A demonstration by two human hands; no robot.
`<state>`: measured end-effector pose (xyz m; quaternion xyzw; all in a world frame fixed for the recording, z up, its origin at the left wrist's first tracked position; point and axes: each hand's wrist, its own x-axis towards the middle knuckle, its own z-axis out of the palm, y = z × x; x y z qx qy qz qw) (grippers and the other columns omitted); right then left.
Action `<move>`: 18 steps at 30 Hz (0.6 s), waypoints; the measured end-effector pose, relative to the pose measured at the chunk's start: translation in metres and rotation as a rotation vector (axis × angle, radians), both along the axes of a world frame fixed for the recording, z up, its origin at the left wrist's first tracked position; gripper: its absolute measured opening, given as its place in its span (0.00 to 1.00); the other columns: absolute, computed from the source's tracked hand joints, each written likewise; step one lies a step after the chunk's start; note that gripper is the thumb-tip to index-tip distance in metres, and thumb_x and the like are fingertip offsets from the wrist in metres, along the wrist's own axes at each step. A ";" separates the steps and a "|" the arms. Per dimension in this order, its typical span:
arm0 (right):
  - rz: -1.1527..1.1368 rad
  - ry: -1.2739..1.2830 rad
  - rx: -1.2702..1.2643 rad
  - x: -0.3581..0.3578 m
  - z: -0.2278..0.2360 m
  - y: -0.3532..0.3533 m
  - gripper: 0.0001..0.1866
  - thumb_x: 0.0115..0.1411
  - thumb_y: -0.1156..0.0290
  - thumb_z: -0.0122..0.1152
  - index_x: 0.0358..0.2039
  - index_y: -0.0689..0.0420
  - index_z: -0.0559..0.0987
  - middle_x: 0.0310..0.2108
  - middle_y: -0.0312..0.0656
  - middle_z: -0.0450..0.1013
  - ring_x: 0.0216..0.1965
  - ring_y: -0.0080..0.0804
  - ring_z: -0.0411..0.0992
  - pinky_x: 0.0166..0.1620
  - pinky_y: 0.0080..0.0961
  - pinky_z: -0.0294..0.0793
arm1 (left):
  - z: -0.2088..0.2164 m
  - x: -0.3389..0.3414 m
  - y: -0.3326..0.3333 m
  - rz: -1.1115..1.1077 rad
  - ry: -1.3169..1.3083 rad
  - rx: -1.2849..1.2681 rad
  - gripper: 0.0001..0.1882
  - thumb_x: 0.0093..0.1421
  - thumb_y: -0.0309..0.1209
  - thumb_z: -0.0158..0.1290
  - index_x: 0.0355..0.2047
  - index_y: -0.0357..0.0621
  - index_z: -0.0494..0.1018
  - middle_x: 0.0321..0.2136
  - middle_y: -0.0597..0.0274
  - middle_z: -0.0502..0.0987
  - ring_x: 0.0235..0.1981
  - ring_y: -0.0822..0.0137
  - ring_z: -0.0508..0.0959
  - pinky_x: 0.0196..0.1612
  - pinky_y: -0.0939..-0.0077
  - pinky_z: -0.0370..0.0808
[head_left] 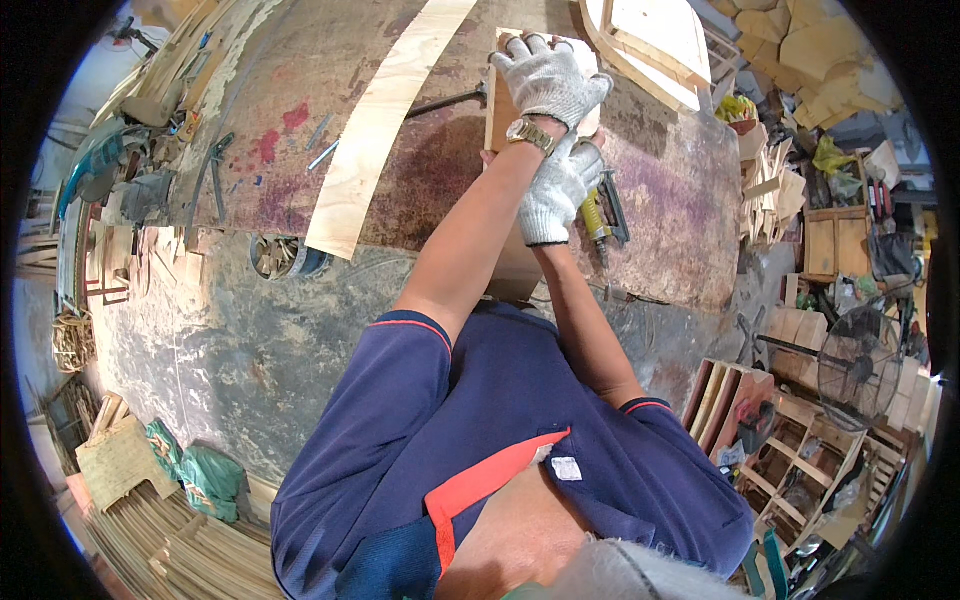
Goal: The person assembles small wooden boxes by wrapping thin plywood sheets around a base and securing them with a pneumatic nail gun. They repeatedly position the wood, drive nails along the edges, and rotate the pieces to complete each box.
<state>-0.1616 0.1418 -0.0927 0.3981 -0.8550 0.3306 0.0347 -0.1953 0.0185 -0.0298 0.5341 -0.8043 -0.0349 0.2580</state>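
On the workbench (270, 190) lies a pale rectangular wooden piece (503, 118), perhaps a shallow box, largely covered by my hands. My left hand (550, 80), in a light grey fingertipless glove with a watch at the wrist, rests on top of it with fingers spread. Just below, partly hidden under the left wrist, my right hand (562, 192) in a matching glove curls its fingers round the near end of the piece. A yellow-green nail gun (597, 218) lies beside the right hand. Left of the piece is a hammer (450, 102), its head touching or close to the edge.
A long plywood strip (385, 125) runs across the bench at left, with pincers (215, 170) beyond it. At the far right sits a curved white panel with a wooden frame (655, 40). A fan (858, 368) and stacked wood stand right; a green bag (212, 480) lies lower left.
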 end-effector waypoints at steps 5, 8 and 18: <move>-0.067 0.266 0.035 -0.004 -0.010 -0.006 0.71 0.38 0.34 0.78 0.73 0.65 0.56 0.73 0.68 0.49 0.67 0.67 0.57 0.67 0.57 0.60 | -0.005 -0.004 -0.001 0.025 -0.044 -0.107 0.48 0.53 0.67 0.58 0.65 0.45 0.74 0.66 0.38 0.70 0.71 0.32 0.61 0.67 0.29 0.56; -0.073 0.302 0.098 -0.007 -0.012 -0.008 0.45 0.60 0.53 0.69 0.70 0.63 0.61 0.73 0.70 0.50 0.65 0.64 0.61 0.66 0.55 0.62 | -0.005 -0.002 -0.003 -0.026 -0.084 -0.061 0.54 0.55 0.72 0.55 0.70 0.43 0.68 0.71 0.33 0.61 0.74 0.28 0.53 0.70 0.28 0.50; 0.006 0.212 -0.024 -0.017 0.007 -0.031 0.49 0.53 0.50 0.73 0.68 0.64 0.63 0.73 0.73 0.49 0.71 0.70 0.53 0.70 0.61 0.56 | 0.019 0.005 -0.019 -0.173 -0.084 0.096 0.47 0.61 0.62 0.51 0.72 0.44 0.63 0.70 0.40 0.65 0.73 0.37 0.59 0.76 0.35 0.42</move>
